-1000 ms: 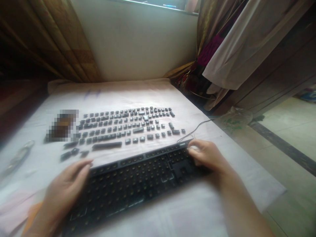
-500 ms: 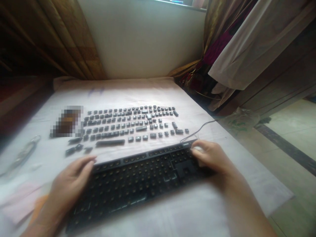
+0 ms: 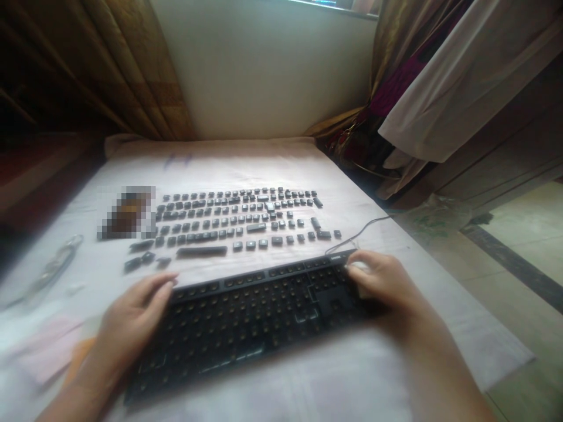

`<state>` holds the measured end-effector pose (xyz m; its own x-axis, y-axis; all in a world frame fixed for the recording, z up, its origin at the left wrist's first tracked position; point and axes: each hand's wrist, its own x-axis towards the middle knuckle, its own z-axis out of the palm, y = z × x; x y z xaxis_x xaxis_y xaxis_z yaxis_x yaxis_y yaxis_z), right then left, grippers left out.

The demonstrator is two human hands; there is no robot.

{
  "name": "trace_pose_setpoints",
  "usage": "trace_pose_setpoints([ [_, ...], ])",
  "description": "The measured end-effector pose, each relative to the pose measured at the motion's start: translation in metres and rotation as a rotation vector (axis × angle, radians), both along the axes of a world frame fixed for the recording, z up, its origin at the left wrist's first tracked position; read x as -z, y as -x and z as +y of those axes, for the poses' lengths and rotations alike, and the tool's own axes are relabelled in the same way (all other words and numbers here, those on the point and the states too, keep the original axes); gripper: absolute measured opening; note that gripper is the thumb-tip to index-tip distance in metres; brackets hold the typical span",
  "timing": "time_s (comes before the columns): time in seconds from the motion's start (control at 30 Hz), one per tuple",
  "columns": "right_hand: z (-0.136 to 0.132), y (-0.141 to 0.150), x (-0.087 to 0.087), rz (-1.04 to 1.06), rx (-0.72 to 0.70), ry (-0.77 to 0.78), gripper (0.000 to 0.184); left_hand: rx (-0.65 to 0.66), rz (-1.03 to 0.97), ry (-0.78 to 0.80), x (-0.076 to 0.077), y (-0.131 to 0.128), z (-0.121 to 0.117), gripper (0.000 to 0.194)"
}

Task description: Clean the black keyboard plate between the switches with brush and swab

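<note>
The left hand (image 3: 134,310) and right hand (image 3: 389,284), the latter also pinching a white wad (image 3: 359,266), grip opposite ends of a long black keyboard base (image 3: 246,316), seemingly stripped bare, its black plastic keycaps (image 3: 250,245) lying in rows beyond them.

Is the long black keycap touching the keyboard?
Apart. The head view shows a strip of pale cloth between the long black keycap and the far edge of the keyboard.

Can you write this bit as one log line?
left hand: at left end of keyboard | right hand: at right end, holding something white | loose keys: rows beyond keyboard
</note>
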<state>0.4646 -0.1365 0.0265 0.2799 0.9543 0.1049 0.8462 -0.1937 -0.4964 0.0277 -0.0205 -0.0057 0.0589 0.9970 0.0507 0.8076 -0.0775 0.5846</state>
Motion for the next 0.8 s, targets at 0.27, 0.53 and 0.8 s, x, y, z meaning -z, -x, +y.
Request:
trace_pose_setpoints([
  [0.27,-0.003,-0.006,0.005,0.181,0.139,-0.075,0.022,-0.04,-0.008,0.013,0.0,-0.001,0.001,0.052],
  [0.53,0.0,0.004,0.003,0.171,0.002,-0.056,0.018,-0.055,-0.021,0.014,-0.002,-0.004,0.002,0.053],
  [0.8,0.001,0.007,0.003,0.113,-0.075,-0.035,0.016,-0.057,-0.023,0.024,-0.004,-0.005,0.002,0.052],
])
